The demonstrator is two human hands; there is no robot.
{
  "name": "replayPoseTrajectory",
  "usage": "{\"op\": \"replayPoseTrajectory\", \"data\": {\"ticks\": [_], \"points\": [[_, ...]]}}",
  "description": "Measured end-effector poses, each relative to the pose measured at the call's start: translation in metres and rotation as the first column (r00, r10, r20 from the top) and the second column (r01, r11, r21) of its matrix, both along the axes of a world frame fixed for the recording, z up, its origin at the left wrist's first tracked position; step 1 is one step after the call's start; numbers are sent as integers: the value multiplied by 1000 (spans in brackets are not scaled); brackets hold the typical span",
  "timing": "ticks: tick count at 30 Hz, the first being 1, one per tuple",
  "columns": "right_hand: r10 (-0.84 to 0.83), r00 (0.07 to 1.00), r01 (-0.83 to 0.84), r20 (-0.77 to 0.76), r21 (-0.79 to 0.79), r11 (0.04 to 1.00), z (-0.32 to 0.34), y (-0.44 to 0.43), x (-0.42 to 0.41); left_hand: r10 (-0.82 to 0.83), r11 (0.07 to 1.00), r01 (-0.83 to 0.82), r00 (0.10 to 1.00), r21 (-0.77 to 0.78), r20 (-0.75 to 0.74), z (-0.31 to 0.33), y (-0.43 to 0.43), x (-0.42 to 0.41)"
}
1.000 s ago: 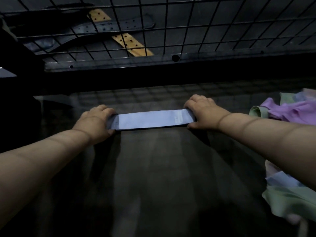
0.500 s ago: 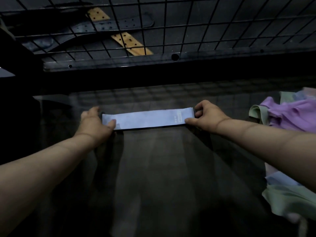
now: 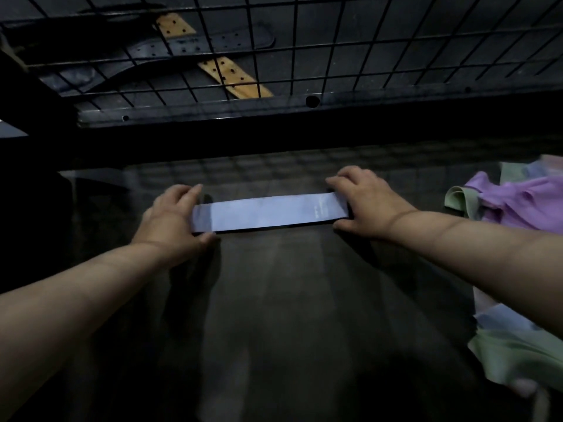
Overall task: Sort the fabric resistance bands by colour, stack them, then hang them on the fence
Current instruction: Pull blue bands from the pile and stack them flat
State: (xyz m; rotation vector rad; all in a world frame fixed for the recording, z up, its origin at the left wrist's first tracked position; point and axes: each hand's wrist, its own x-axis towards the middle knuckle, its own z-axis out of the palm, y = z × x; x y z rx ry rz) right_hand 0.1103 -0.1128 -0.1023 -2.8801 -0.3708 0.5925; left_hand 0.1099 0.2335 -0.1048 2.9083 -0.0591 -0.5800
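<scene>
**Head view. Item record.**

- Blue band [image 3: 265, 213]: one fabric resistance band, pale blue, lay flat and fully stretched out on the dark bench [image 3: 274, 300]. It ran straight from the left grip to the right grip. A small pale printed label sat on its top face just inside the right grip.
- Left grip [image 3: 170, 220]: a bare hand, set at the band's left end. Forefinger lay along the far edge and thumb along the near edge, so the end was pinched across its width; the other fingers were hidden behind the hand. It held nothing else.
- Right grip [image 3: 362, 202]: a bare hand, set at the band's right end. Fingers were curled down over the far edge and the thumb was at the near edge, with the band's end tucked under the palm. It held nothing else.
- Loose bands, unsorted: a purple heap [image 3: 524, 202] lay on the bench just right of the right grip, a folded green band [image 3: 457, 199] touching its near-left side. Nearer the person, under the right forearm, lay a light blue piece [image 3: 499, 321] over another green piece [image 3: 518, 357].
- Fence [image 3: 304, 41]: black wire grid, standing beyond both grips, above a dark metal rail [image 3: 243, 109] with holes in it. No band hung on it.
- Beyond the fence: a tan perforated strip [image 3: 231, 74] crossed by a dark perforated strip [image 3: 198, 45], well apart from both grips.
</scene>
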Motion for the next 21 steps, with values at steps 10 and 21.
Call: {"op": "replayPoseTrajectory", "data": {"ticks": [10,21], "points": [[180,981,-183,-67,-38,982,-3,8,12,-315,949,314,949,39,9,-4,1,14],[242,968,-248,-60,-131,960,0,17,17,-412,901,412,911,134,-25,2,-6,26]]}}
